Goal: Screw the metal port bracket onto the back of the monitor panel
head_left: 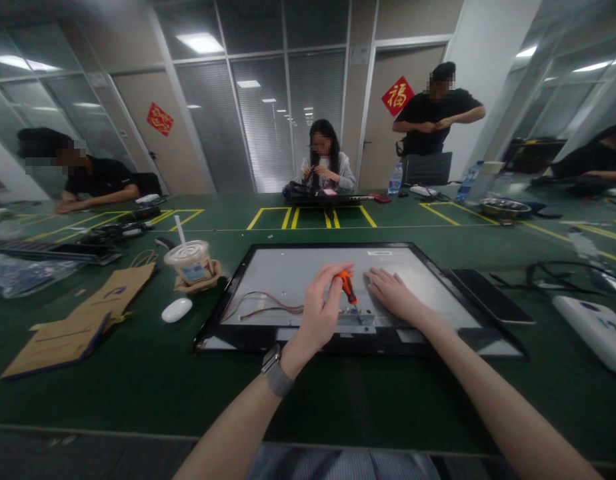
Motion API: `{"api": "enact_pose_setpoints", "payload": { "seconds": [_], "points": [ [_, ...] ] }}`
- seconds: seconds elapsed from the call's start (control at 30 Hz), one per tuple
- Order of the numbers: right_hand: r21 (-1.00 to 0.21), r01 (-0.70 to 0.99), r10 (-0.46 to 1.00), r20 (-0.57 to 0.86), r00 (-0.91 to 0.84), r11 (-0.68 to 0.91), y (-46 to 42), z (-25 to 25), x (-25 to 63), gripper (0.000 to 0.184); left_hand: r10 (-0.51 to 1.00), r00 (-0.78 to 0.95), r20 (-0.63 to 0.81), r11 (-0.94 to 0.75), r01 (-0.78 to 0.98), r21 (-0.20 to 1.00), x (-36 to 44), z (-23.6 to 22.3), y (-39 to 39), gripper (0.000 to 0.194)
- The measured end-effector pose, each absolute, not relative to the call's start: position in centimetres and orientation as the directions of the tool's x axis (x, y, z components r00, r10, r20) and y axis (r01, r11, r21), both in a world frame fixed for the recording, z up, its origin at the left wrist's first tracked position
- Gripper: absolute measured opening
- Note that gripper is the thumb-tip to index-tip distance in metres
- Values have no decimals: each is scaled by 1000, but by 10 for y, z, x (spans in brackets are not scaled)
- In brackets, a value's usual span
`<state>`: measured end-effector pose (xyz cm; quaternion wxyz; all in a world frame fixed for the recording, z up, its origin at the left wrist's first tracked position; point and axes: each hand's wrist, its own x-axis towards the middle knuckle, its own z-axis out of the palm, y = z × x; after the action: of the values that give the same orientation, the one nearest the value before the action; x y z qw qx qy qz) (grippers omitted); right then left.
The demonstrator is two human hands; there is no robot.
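Observation:
My left hand [324,297], with a watch on its wrist, is closed around an orange and black screwdriver [346,287]. The screwdriver's tip points down at a small metal bracket [355,320] near the front edge of a flat display panel [283,270]. My right hand [394,292] lies flat on the grey back of this panel, fingers stretched out, just right of the screwdriver. Thin wires [268,308] run across the panel's left part toward the bracket, where my left hand hides their end. A black frame surrounds the panel, which rests on the green table.
Left of the panel stand a drink cup with a straw [188,261], a white oval case [177,309] and a brown paper bag [88,320]. A dark phone [491,297] and a white device [595,330] lie to the right. Several people are around the table.

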<state>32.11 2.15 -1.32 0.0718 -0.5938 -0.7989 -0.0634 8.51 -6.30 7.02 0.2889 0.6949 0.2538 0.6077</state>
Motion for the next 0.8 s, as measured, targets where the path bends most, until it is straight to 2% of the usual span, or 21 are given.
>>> {"api": "enact_pose_setpoints", "payload": {
  "seconds": [0.17, 0.5, 0.63, 0.8],
  "points": [
    [-4, 961, 951, 143, -274, 278, 19, -7, 318, 51, 679, 96, 728, -734, 80, 674, 87, 69, -62, 19],
    [1, 950, 934, 183, -306, 311, 21, -12, 323, 51, 735, 136, 665, -670, -8, 742, 85, 68, -62, 31],
    [5, 950, 934, 182, -307, 311, 22, -12, 322, 51, 702, 130, 700, -708, 30, 705, 87, 68, -62, 29],
    [-11, 954, 942, 161, -293, 299, 22, -12, 322, 51, 656, 76, 751, -752, 151, 641, 87, 68, -63, 17]
  ]
}}
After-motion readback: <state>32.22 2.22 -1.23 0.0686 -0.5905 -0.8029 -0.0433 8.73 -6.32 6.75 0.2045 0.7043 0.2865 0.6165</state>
